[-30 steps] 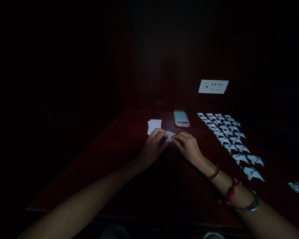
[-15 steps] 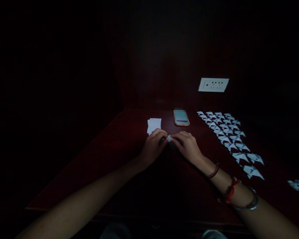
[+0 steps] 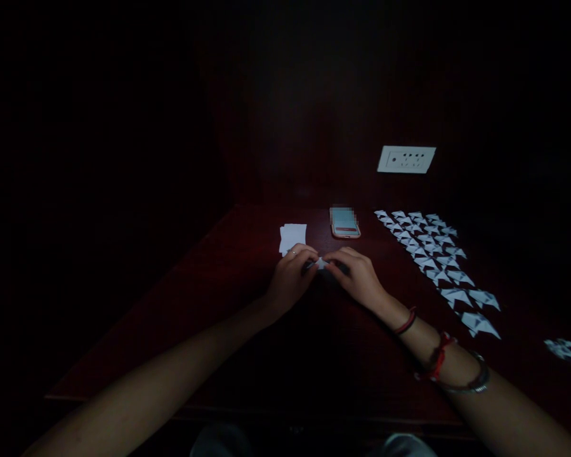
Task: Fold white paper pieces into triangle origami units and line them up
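Observation:
My left hand (image 3: 291,278) and my right hand (image 3: 358,274) meet fingertip to fingertip over a small white folded paper piece (image 3: 321,263) on the dark red table (image 3: 209,298). Both hands curl and pinch that piece, which is mostly hidden under the fingers. A ring shows on my left hand. Bracelets and a red cord sit on my right wrist. A small stack of white paper squares (image 3: 292,236) lies just beyond my left hand.
A phone (image 3: 345,223) with a lit screen lies beyond the hands. Several folded white paper pieces (image 3: 433,254) lie in two rows at the right, with another piece (image 3: 568,352) at the far right edge. A white wall socket (image 3: 406,159) is behind. The surroundings are dark.
The paper piece between my fingers shows less than a second ago, folded smaller and more covered. Both hands have stayed in place, pressed together.

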Demonstrator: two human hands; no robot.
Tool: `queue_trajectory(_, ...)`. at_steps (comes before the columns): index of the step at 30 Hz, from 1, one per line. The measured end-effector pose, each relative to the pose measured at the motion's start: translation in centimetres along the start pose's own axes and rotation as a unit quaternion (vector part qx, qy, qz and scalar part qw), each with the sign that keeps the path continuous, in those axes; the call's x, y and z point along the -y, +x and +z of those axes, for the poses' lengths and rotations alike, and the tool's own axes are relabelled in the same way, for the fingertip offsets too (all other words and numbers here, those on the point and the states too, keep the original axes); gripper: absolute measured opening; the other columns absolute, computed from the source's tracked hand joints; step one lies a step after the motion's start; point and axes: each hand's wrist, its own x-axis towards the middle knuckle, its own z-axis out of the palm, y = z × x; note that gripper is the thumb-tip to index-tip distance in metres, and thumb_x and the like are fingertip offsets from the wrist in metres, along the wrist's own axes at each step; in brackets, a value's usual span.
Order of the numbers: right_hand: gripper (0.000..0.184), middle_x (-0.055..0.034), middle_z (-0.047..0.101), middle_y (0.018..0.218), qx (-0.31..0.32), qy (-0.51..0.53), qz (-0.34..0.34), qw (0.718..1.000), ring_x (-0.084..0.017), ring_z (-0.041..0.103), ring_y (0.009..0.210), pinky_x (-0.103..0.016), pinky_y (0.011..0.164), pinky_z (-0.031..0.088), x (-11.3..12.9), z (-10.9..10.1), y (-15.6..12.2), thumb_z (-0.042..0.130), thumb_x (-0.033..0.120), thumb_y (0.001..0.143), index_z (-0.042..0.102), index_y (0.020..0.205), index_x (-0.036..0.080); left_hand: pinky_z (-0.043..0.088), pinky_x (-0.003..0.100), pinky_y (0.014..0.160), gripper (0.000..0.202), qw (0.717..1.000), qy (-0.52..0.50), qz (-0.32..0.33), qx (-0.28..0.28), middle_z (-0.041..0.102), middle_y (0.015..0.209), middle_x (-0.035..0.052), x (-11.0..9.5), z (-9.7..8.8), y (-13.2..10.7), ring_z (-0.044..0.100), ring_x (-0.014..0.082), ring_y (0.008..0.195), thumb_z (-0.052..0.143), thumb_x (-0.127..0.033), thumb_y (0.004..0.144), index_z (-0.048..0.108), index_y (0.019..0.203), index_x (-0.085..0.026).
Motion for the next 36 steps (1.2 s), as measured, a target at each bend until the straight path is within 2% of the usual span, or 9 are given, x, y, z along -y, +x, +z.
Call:
queue_trajectory(4,0.01,-0.0017,0.055,0.072,-0.013,0.003,0.016,1.0,-0.013,0.05,0.069,-0.025,0.064,0.038,-0.2,0.2,0.0,0.048,0.018,0.075,0.056,0.081,0.019,0.04,0.027,0.074,0.012,1.0,-0.017,0.002,0.018,0.05,0.088,0.001,0.1,0.1,0.0,0.048,0.0128,0.084,0.047,-0.01,0.076,0.05,0.083,-0.019)
queue_trajectory(9,0.018,-0.0032,0.057,0.077,-0.017,-0.003,0.019,1.0,-0.014,0.051,0.072,-0.026,0.068,0.039,-0.3,0.4,0.0,0.047,0.02,0.076,0.056,0.092,0.019,0.04,0.027,0.073,0.013,1.0,-0.024,0.002,0.016,0.05,0.087,0.001,0.1,0.0,0.0,0.048,0.013,0.083,0.047,-0.01,0.075,0.051,0.083,-0.02)
queue_trajectory(16,0.011,-0.0031,0.057,0.076,-0.003,-0.026,0.019,0.999,-0.014,0.05,0.073,-0.026,0.068,0.037,-0.3,0.3,0.0,0.046,0.019,0.078,0.057,0.077,0.018,0.042,0.024,0.07,0.016,0.998,-0.054,-0.025,0.019,0.049,0.088,-0.0005,-0.1,-0.2,0.1,0.053,0.0096,0.073,0.048,-0.008,0.074,0.046,0.085,-0.019)
queue_trajectory(26,0.013,-0.0028,0.052,0.076,0.012,-0.035,0.006,0.999,-0.014,0.048,0.074,-0.026,0.067,0.035,0.2,-0.1,0.1,0.044,0.022,0.079,0.056,0.076,0.018,0.041,0.025,0.069,0.012,0.999,-0.044,-0.021,0.022,0.051,0.083,-0.0008,-0.3,-0.4,0.1,0.053,0.0111,0.074,0.049,-0.012,0.074,0.045,0.083,-0.019)
queue_trajectory(31,0.016,-0.0025,0.051,0.073,0.014,-0.016,0.012,1.0,-0.013,0.047,0.07,-0.024,0.064,0.035,-0.2,-0.1,0.1,0.039,0.019,0.081,0.053,0.072,0.017,0.043,0.026,0.071,0.018,0.992,-0.105,-0.054,0.051,0.054,0.085,0.0001,0.1,0.0,0.0,0.054,0.0118,0.076,0.052,-0.018,0.074,0.046,0.09,-0.02)
queue_trajectory(36,0.015,-0.002,0.053,0.071,0.007,0.024,0.034,0.999,-0.012,0.048,0.067,-0.022,0.062,0.036,-0.6,0.0,0.1,0.04,0.02,0.08,0.052,0.073,0.017,0.044,0.021,0.065,0.017,0.973,-0.195,-0.101,0.064,0.057,0.077,-0.0013,0.8,0.4,-0.1,0.056,0.0096,0.071,0.053,-0.018,0.073,0.046,0.088,-0.019)
